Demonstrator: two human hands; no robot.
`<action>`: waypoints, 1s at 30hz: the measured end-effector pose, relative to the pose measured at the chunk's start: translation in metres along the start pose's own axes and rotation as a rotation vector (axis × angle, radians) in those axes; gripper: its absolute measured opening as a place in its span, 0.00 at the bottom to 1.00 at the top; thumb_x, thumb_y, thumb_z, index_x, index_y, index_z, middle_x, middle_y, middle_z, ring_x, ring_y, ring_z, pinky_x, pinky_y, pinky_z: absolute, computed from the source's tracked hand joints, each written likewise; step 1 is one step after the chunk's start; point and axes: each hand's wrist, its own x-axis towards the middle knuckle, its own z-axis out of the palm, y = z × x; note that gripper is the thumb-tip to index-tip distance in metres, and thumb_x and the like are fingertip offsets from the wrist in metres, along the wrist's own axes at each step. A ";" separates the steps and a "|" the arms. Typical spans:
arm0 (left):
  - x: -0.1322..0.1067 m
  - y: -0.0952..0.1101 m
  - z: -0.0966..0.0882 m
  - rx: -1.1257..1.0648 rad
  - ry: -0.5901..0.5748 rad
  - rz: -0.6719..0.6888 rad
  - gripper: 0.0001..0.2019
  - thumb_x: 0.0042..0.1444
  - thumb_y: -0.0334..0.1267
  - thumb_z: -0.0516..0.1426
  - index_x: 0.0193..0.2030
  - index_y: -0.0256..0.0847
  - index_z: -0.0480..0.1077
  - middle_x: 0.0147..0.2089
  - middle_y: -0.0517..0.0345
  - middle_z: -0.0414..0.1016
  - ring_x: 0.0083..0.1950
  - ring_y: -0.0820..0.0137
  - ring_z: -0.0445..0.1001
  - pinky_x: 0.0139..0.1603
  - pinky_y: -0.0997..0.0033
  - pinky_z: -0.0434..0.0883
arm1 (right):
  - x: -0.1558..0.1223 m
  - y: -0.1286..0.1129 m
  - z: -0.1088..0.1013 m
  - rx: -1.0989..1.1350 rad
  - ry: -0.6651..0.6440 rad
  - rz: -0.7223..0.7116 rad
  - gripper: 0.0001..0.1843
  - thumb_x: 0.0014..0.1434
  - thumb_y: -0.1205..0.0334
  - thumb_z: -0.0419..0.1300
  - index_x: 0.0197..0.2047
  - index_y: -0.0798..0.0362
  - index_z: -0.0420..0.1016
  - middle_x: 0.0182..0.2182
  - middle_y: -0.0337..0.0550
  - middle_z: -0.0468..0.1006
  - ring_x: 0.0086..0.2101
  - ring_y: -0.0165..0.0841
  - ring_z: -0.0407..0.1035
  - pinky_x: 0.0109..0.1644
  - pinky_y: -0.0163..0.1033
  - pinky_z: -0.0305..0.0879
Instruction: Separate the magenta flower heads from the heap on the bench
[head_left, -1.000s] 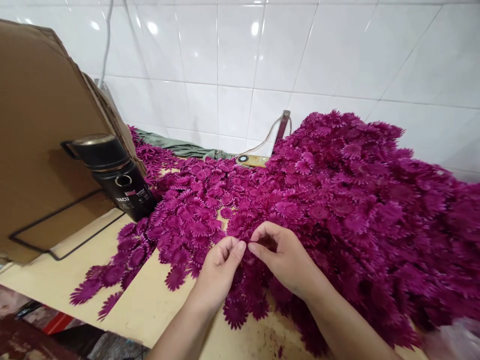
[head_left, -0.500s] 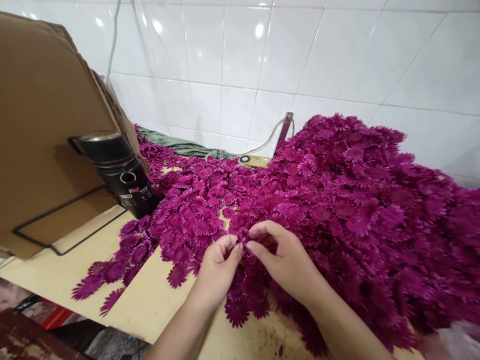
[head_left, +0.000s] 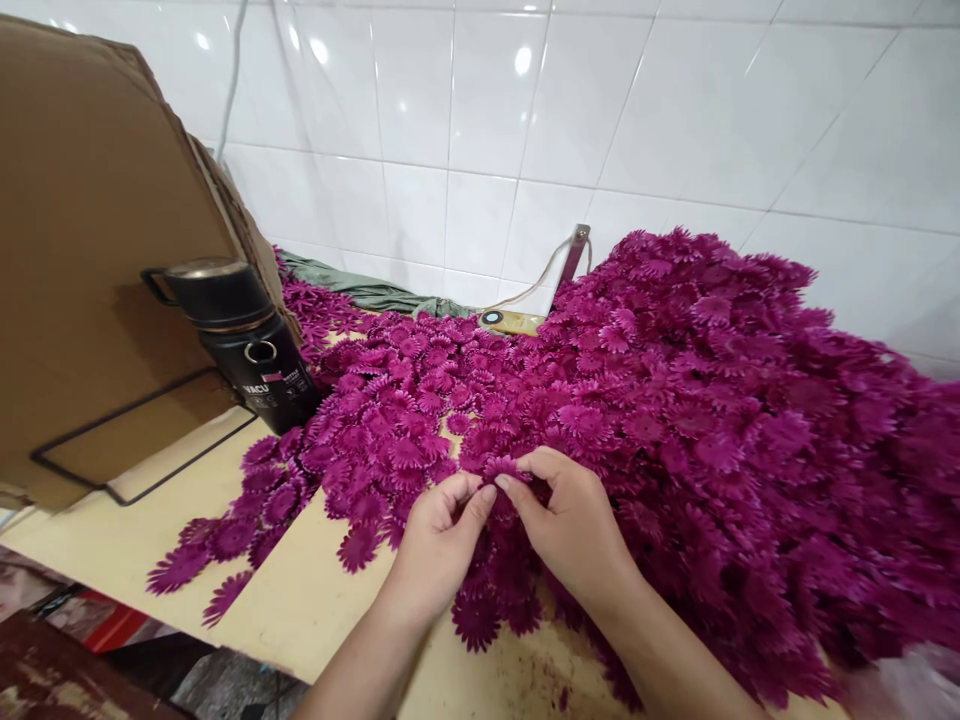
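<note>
My left hand [head_left: 446, 530] and my right hand [head_left: 566, 515] meet over the front of the flower pile, thumb tips nearly touching. Between them is a magenta artificial flower [head_left: 504, 467], its fringed petals showing above the thumbs. My right thumb and forefinger pinch it at its near side. The left thumb and forefinger are pressed together at its left edge; exactly what they grip is partly hidden. Below the hands, more loose magenta flowers [head_left: 477, 620] lie on the pale tabletop [head_left: 300, 615].
A large heap of magenta flowers [head_left: 720, 420] rises on the right. At left, a black vacuum bottle [head_left: 251, 345] stands beside a cardboard box [head_left: 97, 240] and a thin black wire frame [head_left: 120, 425]. Green cloth [head_left: 360, 285] lies along the tiled wall [head_left: 487, 130]. Clear plastic [head_left: 911, 685] shows at lower right.
A flower's petals now show between my fingertips, where little was visible before. My right forefinger has moved slightly right and the thumbs have drawn closer. The view has shifted a little.
</note>
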 end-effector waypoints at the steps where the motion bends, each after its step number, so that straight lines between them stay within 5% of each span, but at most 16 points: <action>1: 0.000 -0.001 0.000 0.000 0.007 0.006 0.13 0.46 0.45 0.57 0.21 0.37 0.67 0.21 0.63 0.62 0.23 0.77 0.57 0.25 0.77 0.58 | 0.000 -0.001 0.001 -0.049 0.031 -0.025 0.08 0.53 0.67 0.54 0.23 0.53 0.67 0.22 0.38 0.69 0.25 0.30 0.63 0.31 0.36 0.59; 10: 0.003 -0.006 0.000 -0.157 0.022 -0.065 0.15 0.42 0.49 0.60 0.24 0.37 0.69 0.22 0.62 0.65 0.27 0.74 0.63 0.31 0.75 0.62 | 0.003 -0.004 0.004 -0.222 0.229 -0.177 0.19 0.50 0.65 0.58 0.18 0.51 0.50 0.18 0.35 0.60 0.26 0.31 0.55 0.32 0.38 0.54; 14: 0.003 -0.007 0.001 -0.367 0.049 -0.162 0.13 0.39 0.45 0.62 0.23 0.36 0.68 0.21 0.62 0.67 0.25 0.75 0.64 0.32 0.74 0.64 | 0.003 -0.006 0.004 -0.063 0.138 -0.108 0.22 0.49 0.61 0.60 0.17 0.51 0.48 0.17 0.34 0.58 0.25 0.30 0.55 0.29 0.36 0.53; 20: 0.001 0.001 0.001 -0.489 0.138 -0.188 0.13 0.39 0.45 0.62 0.26 0.38 0.68 0.22 0.64 0.67 0.24 0.76 0.64 0.27 0.76 0.64 | 0.001 -0.009 0.002 0.184 -0.073 -0.083 0.09 0.53 0.66 0.54 0.22 0.52 0.60 0.24 0.37 0.66 0.30 0.31 0.59 0.35 0.37 0.57; 26: -0.003 0.006 0.005 -0.382 0.084 -0.150 0.17 0.36 0.48 0.63 0.20 0.37 0.65 0.19 0.66 0.63 0.23 0.78 0.62 0.27 0.79 0.63 | -0.001 -0.010 0.006 0.060 0.023 -0.061 0.17 0.46 0.71 0.56 0.17 0.51 0.49 0.18 0.34 0.58 0.25 0.30 0.54 0.29 0.36 0.52; 30: 0.007 0.000 -0.008 -0.550 0.217 -0.216 0.15 0.38 0.44 0.63 0.20 0.37 0.63 0.17 0.66 0.65 0.20 0.80 0.62 0.22 0.81 0.62 | -0.009 -0.021 0.000 0.248 -0.129 -0.068 0.18 0.46 0.69 0.59 0.18 0.51 0.50 0.20 0.34 0.59 0.25 0.29 0.56 0.29 0.35 0.55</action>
